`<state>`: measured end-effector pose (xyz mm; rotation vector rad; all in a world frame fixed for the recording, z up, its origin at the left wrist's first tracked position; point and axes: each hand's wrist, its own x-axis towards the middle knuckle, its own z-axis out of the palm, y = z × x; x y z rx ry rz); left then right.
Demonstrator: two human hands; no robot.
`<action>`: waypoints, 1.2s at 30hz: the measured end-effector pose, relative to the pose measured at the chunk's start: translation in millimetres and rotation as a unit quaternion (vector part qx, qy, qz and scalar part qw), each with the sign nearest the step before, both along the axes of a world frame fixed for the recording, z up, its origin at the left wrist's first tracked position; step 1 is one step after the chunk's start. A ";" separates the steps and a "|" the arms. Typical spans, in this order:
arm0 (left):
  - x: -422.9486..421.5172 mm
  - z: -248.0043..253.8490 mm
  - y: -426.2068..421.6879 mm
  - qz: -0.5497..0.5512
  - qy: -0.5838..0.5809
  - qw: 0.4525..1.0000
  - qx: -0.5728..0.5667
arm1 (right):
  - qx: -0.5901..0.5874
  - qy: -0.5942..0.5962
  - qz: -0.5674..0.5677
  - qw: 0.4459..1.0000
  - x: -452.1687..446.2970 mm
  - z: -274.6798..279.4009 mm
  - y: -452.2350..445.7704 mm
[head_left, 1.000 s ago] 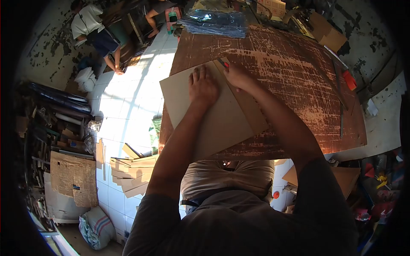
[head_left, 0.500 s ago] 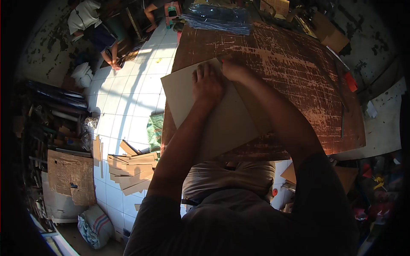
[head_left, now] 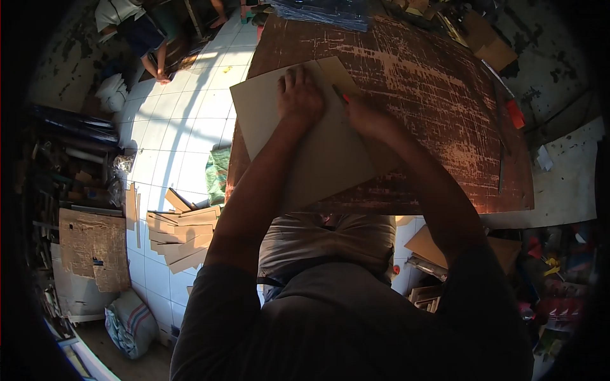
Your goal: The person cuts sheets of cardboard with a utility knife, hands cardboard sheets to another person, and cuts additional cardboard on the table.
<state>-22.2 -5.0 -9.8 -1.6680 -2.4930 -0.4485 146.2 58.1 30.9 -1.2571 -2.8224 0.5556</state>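
A flat grey-beige cardboard sheet (head_left: 318,162) lies at an angle on the worn red-brown tabletop (head_left: 438,120). My left hand (head_left: 300,98) rests flat on its upper part, fingers stretched out and slightly apart. Along the sheet's right side, my right hand (head_left: 367,119) is closed around a utility knife (head_left: 345,97), which shows a red part and a dark blade pointing up and left. The blade is over a browner cardboard strip (head_left: 344,75) showing beside the sheet; whether it touches is unclear. My right fingers are mostly hidden.
Clear plastic sheets (head_left: 324,13) are piled at the table's far edge. Left on the tiled floor (head_left: 181,136) lie cut cardboard pieces (head_left: 184,232) and a green sack (head_left: 218,174). Another person (head_left: 136,35) crouches at the far left. A red object (head_left: 515,114) is at the table's right edge.
My right hand and the knife have moved toward me along the sheet's right side, uncovering more of the strip's far end. My left hand still presses on the sheet. The whole view has shifted slightly.
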 end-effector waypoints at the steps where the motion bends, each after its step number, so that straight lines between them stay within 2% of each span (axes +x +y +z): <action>1: -0.6 1.4 0.4 -0.001 0.003 1.000 -0.004 | 0.005 0.001 0.000 1.000 11.5 0.6 -11.5; 5: 1.1 1.5 -0.3 0.001 0.008 1.000 -0.015 | -0.018 -0.005 0.002 1.000 65.6 12.0 -66.3; 7: -1.2 -4.5 3.2 0.008 0.023 1.000 0.012 | -0.014 0.029 0.000 0.999 92.9 10.2 -91.9; 9: -1.1 -4.7 2.9 0.005 0.021 1.000 0.009 | -0.033 -0.035 -0.038 0.998 114.9 35.7 -131.7; 11: -1.0 -3.1 4.4 0.004 0.019 1.000 0.007 | -0.032 0.035 -0.039 0.998 153.9 23.2 -159.7; 15: 0.1 3.7 0.7 0.003 -0.001 1.000 -0.002 | -0.048 0.011 -0.075 0.996 188.9 33.3 -200.1; 17: 1.8 7.8 -0.4 -0.004 -0.006 1.000 -0.010 | -0.142 -0.055 -0.138 0.979 189.4 61.6 -210.7; 19: 1.9 7.7 -1.0 0.001 -0.003 1.000 -0.012 | -0.117 -0.028 -0.132 0.984 191.9 64.5 -206.8; 21: 2.5 8.1 -0.7 0.002 -0.003 1.000 -0.009 | -0.079 0.121 -0.145 0.979 183.6 74.9 -195.5; 22: 2.5 7.7 -1.2 0.004 -0.005 1.000 -0.009 | -0.042 0.119 -0.150 0.981 179.2 71.5 -183.1; 25: 1.6 6.7 0.0 0.006 0.004 1.000 -0.012 | -0.083 0.175 -0.150 0.970 145.1 79.4 -138.7; 27: 1.6 6.2 -1.0 0.007 0.008 1.000 -0.008 | -0.044 0.253 -0.080 0.963 118.8 59.8 -98.2; 29: 1.5 6.7 0.0 0.010 0.010 1.000 -0.006 | -0.038 0.212 -0.056 0.975 83.4 49.2 -56.0; 31: 1.6 5.1 0.4 0.008 0.011 1.000 -0.013 | -0.017 0.222 -0.049 0.974 42.8 33.8 -19.3; 34: 2.1 7.0 -3.3 0.002 0.001 1.000 -0.007 | 0.004 0.203 -0.069 0.977 -8.7 36.4 0.4; 36: -1.3 1.4 -0.8 0.004 0.019 1.000 -0.012 | -0.100 0.158 -0.120 0.975 -33.4 49.7 9.5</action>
